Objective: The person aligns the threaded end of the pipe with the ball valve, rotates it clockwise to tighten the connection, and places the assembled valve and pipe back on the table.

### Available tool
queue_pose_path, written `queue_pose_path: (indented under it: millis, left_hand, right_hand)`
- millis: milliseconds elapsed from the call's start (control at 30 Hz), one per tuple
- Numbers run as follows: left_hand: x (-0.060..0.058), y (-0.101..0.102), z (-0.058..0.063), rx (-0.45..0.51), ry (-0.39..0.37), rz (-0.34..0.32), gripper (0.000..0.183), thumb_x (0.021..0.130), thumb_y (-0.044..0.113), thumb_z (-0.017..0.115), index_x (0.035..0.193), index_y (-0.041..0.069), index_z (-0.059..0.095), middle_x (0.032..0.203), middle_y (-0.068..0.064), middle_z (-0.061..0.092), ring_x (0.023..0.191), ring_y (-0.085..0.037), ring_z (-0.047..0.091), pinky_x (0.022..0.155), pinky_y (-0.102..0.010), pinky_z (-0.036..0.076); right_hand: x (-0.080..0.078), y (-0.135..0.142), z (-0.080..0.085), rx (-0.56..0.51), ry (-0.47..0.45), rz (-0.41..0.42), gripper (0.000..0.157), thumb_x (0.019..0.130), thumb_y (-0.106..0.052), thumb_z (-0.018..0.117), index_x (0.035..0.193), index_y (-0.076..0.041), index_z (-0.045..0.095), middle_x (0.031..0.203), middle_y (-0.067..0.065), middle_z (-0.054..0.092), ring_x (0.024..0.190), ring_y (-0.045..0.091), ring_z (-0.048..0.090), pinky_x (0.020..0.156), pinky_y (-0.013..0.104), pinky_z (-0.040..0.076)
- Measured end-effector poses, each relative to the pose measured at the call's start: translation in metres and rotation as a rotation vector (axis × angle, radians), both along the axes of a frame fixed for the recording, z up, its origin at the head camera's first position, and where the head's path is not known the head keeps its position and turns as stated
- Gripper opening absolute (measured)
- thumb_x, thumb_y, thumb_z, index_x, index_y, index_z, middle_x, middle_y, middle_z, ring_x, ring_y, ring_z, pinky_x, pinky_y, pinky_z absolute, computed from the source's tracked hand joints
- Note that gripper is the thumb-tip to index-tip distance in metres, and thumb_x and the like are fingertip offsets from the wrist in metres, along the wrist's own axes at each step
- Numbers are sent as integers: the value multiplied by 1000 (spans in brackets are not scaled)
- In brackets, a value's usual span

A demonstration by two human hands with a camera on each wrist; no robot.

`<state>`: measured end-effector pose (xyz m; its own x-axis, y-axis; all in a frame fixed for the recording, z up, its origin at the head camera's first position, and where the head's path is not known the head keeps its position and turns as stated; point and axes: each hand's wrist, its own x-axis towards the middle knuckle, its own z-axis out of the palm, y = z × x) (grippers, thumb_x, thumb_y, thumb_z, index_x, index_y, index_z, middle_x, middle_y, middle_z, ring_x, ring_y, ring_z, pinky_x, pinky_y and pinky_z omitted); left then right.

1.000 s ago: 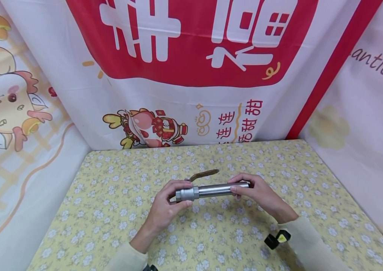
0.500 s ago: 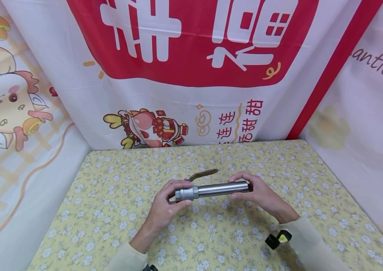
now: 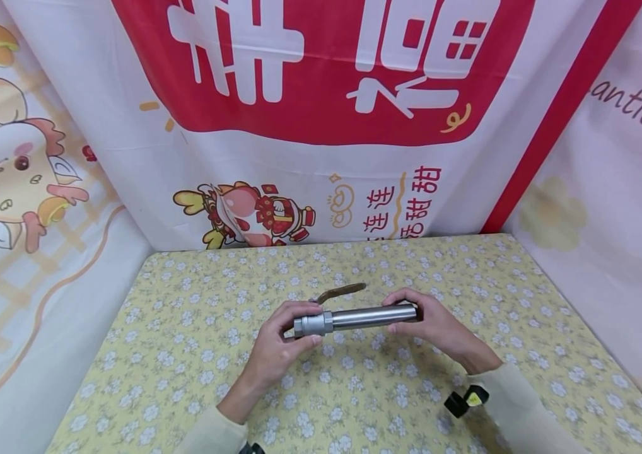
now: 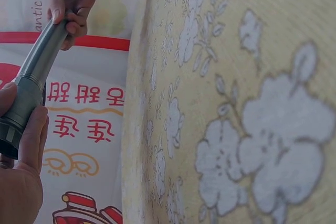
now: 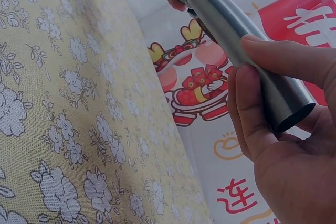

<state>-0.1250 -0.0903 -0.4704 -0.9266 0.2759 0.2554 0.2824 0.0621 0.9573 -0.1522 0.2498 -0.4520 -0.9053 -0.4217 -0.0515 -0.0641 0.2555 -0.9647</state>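
Note:
A metal ball valve (image 3: 314,325) is in my left hand (image 3: 275,345), thumb below it and fingers above. Its brown lever handle (image 3: 344,291) sticks out behind, pointing right. From the valve's hex end (image 3: 328,321) a smooth steel pipe (image 3: 363,317) runs to the right, in line with it. My right hand (image 3: 434,325) holds the pipe's far end between thumb and fingers. In the right wrist view, the thumb (image 5: 289,56) lies along the pipe (image 5: 223,19), and its open end shows past the fingers. Whether threads join pipe and valve is hidden. Both parts are held above the table.
A yellow flowered cloth covers the table (image 3: 196,290). Behind it hangs a white and red printed curtain (image 3: 321,113), with more printed cloth at both sides. A small black device (image 3: 465,400) is strapped at the right wrist.
My right thumb and fingers have shifted round on the pipe, the thumb sliding to its near lower edge. Pipe and valve stay nearly where they were, and the left hand keeps its hold.

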Motion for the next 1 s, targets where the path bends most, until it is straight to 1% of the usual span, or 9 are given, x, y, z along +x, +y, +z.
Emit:
queue_pose_path:
  millis: [67, 267, 433, 567, 833, 1000]
  left_hand:
    - [0, 0, 0, -1, 1, 1, 47, 91, 10, 87, 135, 20, 74, 148, -8, 63, 124, -30, 63, 96, -32, 64]
    - [0, 0, 1, -13, 11, 3, 47, 91, 10, 87, 135, 20, 74, 148, -7, 63, 124, -28, 64, 97, -33, 64]
    - [1, 1, 1, -13, 9, 4, 46, 91, 10, 87, 135, 20, 75, 147, -7, 63, 125, -29, 63, 97, -33, 64]
    - [1, 1, 1, -8, 4, 3, 47, 91, 10, 87, 135, 20, 75, 147, -7, 63, 125, -29, 63, 98, -32, 64]
    - [1, 1, 2, -12, -4, 8, 47, 91, 10, 88, 135, 19, 75, 148, -6, 63, 126, -30, 62, 99, -33, 63]
    - [1, 1, 2, -9, -8, 9, 47, 91, 10, 88, 134, 19, 75, 148, -6, 63, 127, -31, 62, 99, -33, 63]
  right_hand:
    - [0, 0, 0, -1, 4, 2, 39, 99, -20, 83, 134, -11, 67, 134, 19, 63, 103, 27, 65, 82, 34, 60]
    - [2, 1, 2, -3, 20, 10, 37, 100, -19, 81, 135, -11, 68, 129, 20, 64, 97, 25, 64, 81, 38, 60]
    - [3, 2, 3, 0, -3, 4, 38, 102, -21, 80, 136, -13, 68, 127, 19, 66, 96, 25, 64, 81, 39, 60]
    - [3, 2, 4, 8, -18, -4, 38, 102, -22, 79, 137, -13, 68, 128, 17, 66, 98, 27, 64, 83, 40, 60]
    - [1, 2, 3, 14, -33, 0, 37, 104, -25, 78, 138, -13, 69, 132, 19, 64, 94, 22, 65, 82, 39, 60]
    - [0, 2, 3, 8, -44, -7, 36, 105, -28, 76, 136, -12, 70, 123, 17, 66, 92, 20, 65, 82, 39, 61]
